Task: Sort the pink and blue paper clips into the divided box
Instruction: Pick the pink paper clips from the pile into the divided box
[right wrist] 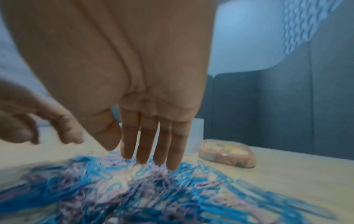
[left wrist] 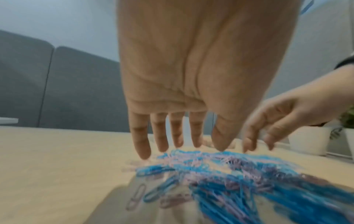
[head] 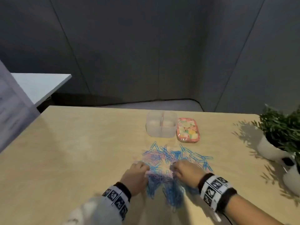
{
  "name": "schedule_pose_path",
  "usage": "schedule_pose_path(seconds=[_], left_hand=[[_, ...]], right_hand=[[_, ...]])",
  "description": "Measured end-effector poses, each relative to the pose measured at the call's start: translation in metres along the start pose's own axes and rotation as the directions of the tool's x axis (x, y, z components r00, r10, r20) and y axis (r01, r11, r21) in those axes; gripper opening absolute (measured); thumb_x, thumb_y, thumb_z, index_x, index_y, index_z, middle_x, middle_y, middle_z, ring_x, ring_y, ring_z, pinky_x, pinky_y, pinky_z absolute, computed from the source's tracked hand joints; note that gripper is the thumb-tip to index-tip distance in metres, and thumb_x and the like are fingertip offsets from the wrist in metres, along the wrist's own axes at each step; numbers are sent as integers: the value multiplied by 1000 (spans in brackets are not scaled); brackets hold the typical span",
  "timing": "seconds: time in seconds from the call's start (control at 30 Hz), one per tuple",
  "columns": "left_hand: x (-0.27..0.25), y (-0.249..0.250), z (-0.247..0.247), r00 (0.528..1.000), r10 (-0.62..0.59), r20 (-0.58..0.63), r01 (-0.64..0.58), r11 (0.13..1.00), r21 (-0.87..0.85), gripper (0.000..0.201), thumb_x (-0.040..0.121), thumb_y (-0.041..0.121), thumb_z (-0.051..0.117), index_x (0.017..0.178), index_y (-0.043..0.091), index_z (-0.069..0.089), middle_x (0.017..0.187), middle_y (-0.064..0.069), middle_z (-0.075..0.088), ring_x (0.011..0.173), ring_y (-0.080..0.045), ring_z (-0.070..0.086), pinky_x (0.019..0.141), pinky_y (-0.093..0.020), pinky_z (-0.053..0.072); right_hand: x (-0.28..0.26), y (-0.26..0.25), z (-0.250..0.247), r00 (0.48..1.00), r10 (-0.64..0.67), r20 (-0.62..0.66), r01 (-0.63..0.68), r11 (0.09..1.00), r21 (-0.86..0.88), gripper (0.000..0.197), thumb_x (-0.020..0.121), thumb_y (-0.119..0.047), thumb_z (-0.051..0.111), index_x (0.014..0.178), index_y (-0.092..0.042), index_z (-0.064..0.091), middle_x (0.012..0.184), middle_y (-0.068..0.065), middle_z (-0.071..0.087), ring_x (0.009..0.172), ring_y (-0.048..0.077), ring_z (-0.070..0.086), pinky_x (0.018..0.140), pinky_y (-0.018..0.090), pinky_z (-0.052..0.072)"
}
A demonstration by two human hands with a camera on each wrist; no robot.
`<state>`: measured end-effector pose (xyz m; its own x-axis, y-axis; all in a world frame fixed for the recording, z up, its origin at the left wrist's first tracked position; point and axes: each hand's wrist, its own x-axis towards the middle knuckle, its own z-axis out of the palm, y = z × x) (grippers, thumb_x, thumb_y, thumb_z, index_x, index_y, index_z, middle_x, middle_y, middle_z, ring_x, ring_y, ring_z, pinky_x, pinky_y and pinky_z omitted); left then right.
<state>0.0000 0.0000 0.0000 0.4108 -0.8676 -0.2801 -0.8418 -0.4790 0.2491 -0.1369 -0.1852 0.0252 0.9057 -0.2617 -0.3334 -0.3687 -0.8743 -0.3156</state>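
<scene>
A mixed heap of pink and blue paper clips [head: 172, 164] is spread on the near middle of a light wooden table [head: 81, 151], with a few loose blue ones scattered to the right. The left hand [head: 135, 176] is held over the left edge of the heap, and in the left wrist view its fingers [left wrist: 140, 142] are seen straight and slightly spread, the tips pointing down at or just above the clips; nothing is gripped. The right hand [head: 184, 172] is placed over the right part of the heap, and in the right wrist view its fingers [right wrist: 146, 139] are seen straight and close together, the tips just meeting the clips, with nothing held. Whether the clips are actually pressed cannot be told because of blur. The divided box [head: 161, 124], clear and with a central partition, is set farther back on the table, well apart from both hands. A pink patterned lid [head: 188, 129] is laid just beside the box, on its right. Two potted plants [head: 279, 127] in white pots are placed at the right edge of the table.
</scene>
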Motion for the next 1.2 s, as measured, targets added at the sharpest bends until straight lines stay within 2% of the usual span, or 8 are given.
schedule_pose_path(seconds=[0.07, 0.2, 0.4, 0.57, 0.77, 1.03, 1.13, 1.2], left_hand=[[16, 7, 3, 997, -50, -55, 48, 998, -38, 62, 78, 44, 22, 130, 19, 45, 141, -7, 41, 127, -31, 42, 98, -41, 45], [23, 17, 19, 990, -80, 112, 74, 995, 62, 57, 92, 39, 43, 143, 24, 23, 153, -4, 20, 140, -27, 20, 111, -45, 30], [5, 10, 24, 999, -45, 29, 42, 996, 78, 50, 90, 50, 24, 132, 26, 36, 140, 1, 36, 129, -23, 34, 101, -39, 32], [36, -18, 4, 972, -146, -183, 124, 984, -130, 26, 95, 31, 41, 114, 18, 54, 118, -5, 52, 111, -26, 47, 92, -35, 38], [68, -23, -2, 981, -132, -140, 115, 986, -121, 23, 88, 32, 52, 106, 19, 58, 111, -5, 55, 107, -27, 50, 89, -37, 39], [69, -25, 2, 979, -95, -182, 80, 993, -90, 18, 89, 36, 51, 99, 22, 58, 111, 1, 56, 105, -20, 49, 90, -33, 34], [64, -30, 3, 969, -126, -214, 99, 986, -132, 20, 88, 35, 53, 101, 22, 57, 111, 2, 55, 104, -20, 48, 90, -32, 34], [59, -34, 4, 959, -165, -233, 127, 978, -167, 23, 86, 35, 55, 105, 22, 56, 111, 1, 53, 105, -20, 47, 91, -32, 35]], right_hand=[[24, -8, 8, 999, -22, -49, 20, 999, -43, 33, 95, -19, 37, 122, -13, 54, 130, 9, 53, 119, 28, 47, 99, 34, 37], [44, -11, 22, 997, -72, -36, 66, 985, -158, 44, 97, -23, 36, 141, -19, 34, 149, 2, 34, 134, 25, 34, 107, 39, 32], [35, 10, 16, 995, 83, -57, -95, 967, -237, 34, 94, -22, 38, 126, -17, 49, 136, 2, 46, 125, 26, 39, 101, 39, 33], [63, -12, 4, 994, 5, -113, -5, 1000, -2, 29, 91, -16, 43, 112, -19, 62, 116, 5, 62, 113, 26, 47, 98, 38, 38], [93, -34, 9, 993, 6, -119, -8, 1000, -13, 17, 88, -15, 50, 99, -11, 63, 106, 12, 61, 106, 31, 50, 87, 40, 42], [89, 1, 6, 949, 252, -187, -219, 959, 181, 17, 82, -1, 51, 83, -13, 64, 97, 13, 65, 99, 32, 54, 80, 35, 43], [88, -3, 6, 944, 180, -278, -149, 980, 130, 25, 85, -2, 48, 96, -11, 68, 102, 10, 66, 101, 30, 52, 86, 38, 43], [90, -15, 8, 967, 83, -242, -50, 989, 142, 26, 85, -5, 48, 97, -13, 70, 100, 7, 68, 100, 27, 55, 88, 39, 47]])
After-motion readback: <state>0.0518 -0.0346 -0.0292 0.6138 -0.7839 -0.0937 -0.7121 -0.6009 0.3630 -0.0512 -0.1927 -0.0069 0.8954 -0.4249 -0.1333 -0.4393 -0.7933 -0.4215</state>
